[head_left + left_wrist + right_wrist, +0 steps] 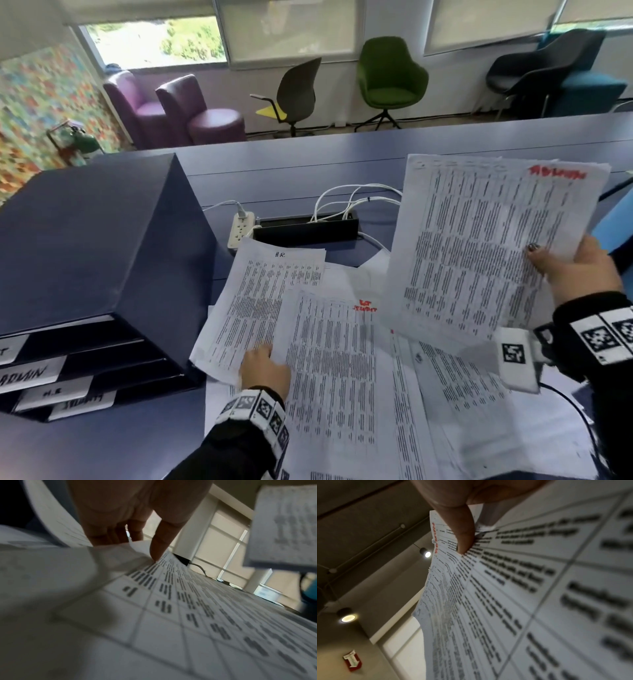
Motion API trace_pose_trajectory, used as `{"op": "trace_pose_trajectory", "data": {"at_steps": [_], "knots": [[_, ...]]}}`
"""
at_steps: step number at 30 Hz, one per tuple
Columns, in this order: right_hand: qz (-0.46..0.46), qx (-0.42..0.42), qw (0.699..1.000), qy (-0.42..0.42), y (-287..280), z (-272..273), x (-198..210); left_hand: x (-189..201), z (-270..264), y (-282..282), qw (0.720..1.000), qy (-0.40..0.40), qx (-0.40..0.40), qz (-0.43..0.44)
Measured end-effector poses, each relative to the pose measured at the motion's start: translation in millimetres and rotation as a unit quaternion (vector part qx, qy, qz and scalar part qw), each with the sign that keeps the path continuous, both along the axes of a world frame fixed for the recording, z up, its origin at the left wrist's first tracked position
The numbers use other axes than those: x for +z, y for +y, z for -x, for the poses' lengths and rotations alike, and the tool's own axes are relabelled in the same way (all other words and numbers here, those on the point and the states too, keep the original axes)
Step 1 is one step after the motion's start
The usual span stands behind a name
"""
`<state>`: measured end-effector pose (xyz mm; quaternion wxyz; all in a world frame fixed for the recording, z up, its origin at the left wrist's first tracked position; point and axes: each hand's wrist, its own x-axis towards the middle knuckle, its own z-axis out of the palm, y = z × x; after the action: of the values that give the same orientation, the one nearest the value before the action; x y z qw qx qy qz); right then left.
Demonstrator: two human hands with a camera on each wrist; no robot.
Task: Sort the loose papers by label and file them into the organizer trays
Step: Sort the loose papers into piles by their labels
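The dark blue organizer (96, 240) stands at the left; its tray fronts carry labels such as ADMIN (27, 375), H.R (51, 394) and a student one (82, 401). Loose printed sheets overlap on the table: one marked H.R. (267, 291) and one with a red student label (329, 359). My left hand (265, 363) (137, 534) rests on these sheets where their edges meet, its index fingertip pressing the printed page. My right hand (565, 267) (464, 538) pinches a stack of sheets with a red label (479, 246) (522, 588), held up above the table at the right.
A white power strip (240, 228), a black cable box (308, 228) and white cables (352, 198) lie behind the papers. More sheets (462, 411) spread toward the near right. Chairs (390, 78) stand beyond the table's far edge.
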<state>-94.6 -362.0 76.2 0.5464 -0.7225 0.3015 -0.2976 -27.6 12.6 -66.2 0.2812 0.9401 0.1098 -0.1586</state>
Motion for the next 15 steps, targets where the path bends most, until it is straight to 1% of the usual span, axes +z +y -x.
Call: {"op": "trace_pose_trajectory", "data": {"at_steps": [4, 6, 8, 10, 12, 15], "knots": [[-0.071, 0.051, 0.996, 0.01, 14.7, -6.9, -13.6, 6.0, 12.3, -15.5, 0.996, 0.04, -0.067, -0.034], [-0.118, 0.084, 0.988, 0.047, 31.7, -6.2, -24.9, 6.7, 11.5, -17.0, 0.995, 0.045, -0.078, -0.04], [-0.15, 0.12, 0.976, 0.1, 49.5, -3.3, -42.3, 7.4, 8.0, -15.2, 0.996, 0.055, -0.068, -0.012], [-0.147, 0.157, 0.961, 0.173, 62.8, -0.1, -63.3, 6.2, 4.5, -11.4, 0.996, 0.063, -0.045, 0.047], [-0.105, 0.191, 0.941, 0.259, 73.7, 3.3, -84.3, 4.3, 1.6, -6.5, 0.991, 0.071, -0.03, 0.109], [-0.066, 0.199, 0.905, 0.369, 86.1, 10.7, -112.5, 3.4, 2.8, -3.0, 0.987, 0.078, -0.039, 0.138]]}}
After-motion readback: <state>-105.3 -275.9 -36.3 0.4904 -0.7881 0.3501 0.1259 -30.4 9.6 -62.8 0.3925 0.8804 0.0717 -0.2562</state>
